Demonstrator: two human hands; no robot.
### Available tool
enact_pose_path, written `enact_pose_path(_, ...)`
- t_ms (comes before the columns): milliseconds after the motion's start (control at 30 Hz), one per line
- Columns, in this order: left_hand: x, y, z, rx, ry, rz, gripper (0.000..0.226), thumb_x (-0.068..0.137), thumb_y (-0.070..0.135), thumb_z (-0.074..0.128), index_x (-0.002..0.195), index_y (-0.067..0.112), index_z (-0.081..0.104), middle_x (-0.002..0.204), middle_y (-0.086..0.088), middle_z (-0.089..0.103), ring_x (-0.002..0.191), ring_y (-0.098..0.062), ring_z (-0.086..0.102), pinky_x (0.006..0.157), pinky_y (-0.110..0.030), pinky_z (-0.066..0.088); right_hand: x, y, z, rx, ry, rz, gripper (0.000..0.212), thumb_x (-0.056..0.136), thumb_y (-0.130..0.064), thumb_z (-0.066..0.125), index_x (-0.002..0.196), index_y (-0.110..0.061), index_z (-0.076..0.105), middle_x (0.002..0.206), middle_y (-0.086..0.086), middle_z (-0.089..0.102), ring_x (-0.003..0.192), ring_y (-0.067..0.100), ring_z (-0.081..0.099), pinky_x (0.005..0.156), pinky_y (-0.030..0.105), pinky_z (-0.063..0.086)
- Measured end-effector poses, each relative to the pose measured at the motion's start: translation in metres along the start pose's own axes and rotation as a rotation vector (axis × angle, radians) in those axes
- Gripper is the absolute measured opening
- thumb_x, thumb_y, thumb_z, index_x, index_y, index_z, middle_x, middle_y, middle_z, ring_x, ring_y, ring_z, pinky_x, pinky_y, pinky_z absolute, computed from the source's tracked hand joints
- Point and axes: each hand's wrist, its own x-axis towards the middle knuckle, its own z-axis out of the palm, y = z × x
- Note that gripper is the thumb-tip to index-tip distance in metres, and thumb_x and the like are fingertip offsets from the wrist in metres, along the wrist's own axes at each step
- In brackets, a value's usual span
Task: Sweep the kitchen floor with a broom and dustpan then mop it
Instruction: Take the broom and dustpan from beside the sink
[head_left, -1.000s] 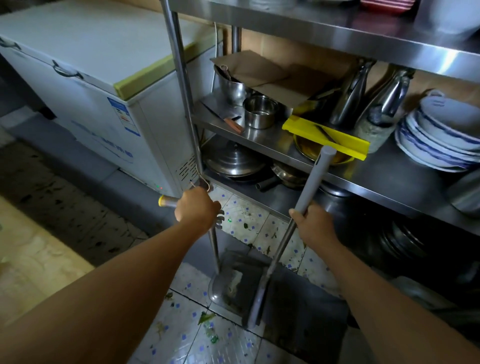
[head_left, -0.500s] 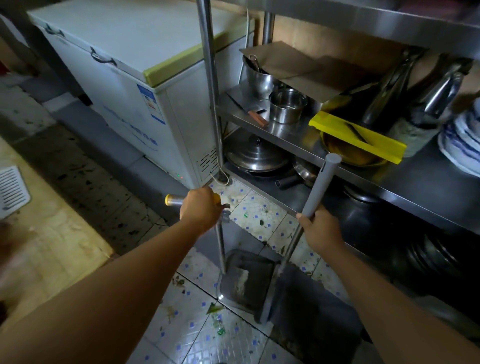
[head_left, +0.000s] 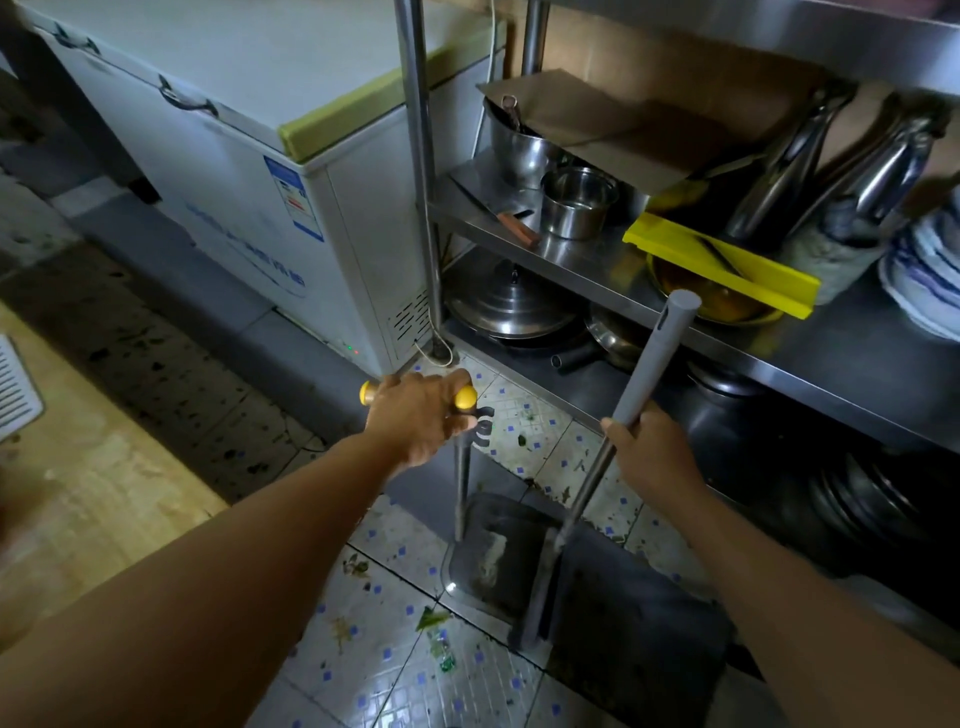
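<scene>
1 dustpan (head_left: 493, 556) + 1 broom (head_left: 623, 426) (2 hands, 1 apiece)

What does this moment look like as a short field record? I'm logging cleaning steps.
left hand: grips the yellow-ended dustpan handle
right hand: grips the grey broom handle
dustpan: on the tiled floor, some dirt inside
broom head: beside the dustpan
litter: green scraps on tiles nearer the person than the dustpan

The left hand (head_left: 423, 415) is gripping the dustpan (head_left: 493, 556) handle's yellow-ended grip, and the right hand (head_left: 652, 449) is holding the grey broom (head_left: 644, 374) pole above the littered tile floor (head_left: 395, 670).
</scene>
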Motion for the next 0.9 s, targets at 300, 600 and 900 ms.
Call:
enact_pose_path(300,0.005,0.022,-0.002,-0.008,0.105,0.016,0.020,0.088,0.036,0.060,0.103,0.023,0.055,0.092,0.004,0.063,0.090,-0.017,0.060,0.080,-0.033,0.046,-0.006,-0.004,-0.016,0.022,0.038,0.034,0.014,0.095,-0.022,0.055,0.105,-0.012,0.049,0.084,0.001,0.059,0.072,0.012,0.060,0.056,0.015,0.044)
enact_pose_path(600,-0.012,0.027,-0.009,-0.011,0.164,-0.108,0.031,0.090,0.044,0.054,0.112,0.026,0.044,0.091,0.000,0.067,0.081,-0.021,0.063,0.067,-0.031,0.044,-0.011,-0.006,-0.030,0.018,0.116,0.029,0.012,0.094,-0.021,0.056,0.095,-0.013,0.048,0.071,-0.009,0.050,0.061,-0.003,0.048,0.043,0.001,0.037)
enact_pose_path(900,-0.025,0.029,0.020,-0.136,0.097,-0.301,0.033,0.093,0.041,0.049,0.118,0.023,0.039,0.102,-0.006,0.065,0.087,-0.027,0.062,0.071,-0.036,0.048,-0.009,0.018,-0.020,0.033,0.139,0.051,0.019,0.093,-0.024,0.058,0.098,-0.005,0.056,0.069,-0.006,0.053,0.061,0.002,0.052,0.049,0.012,0.035)
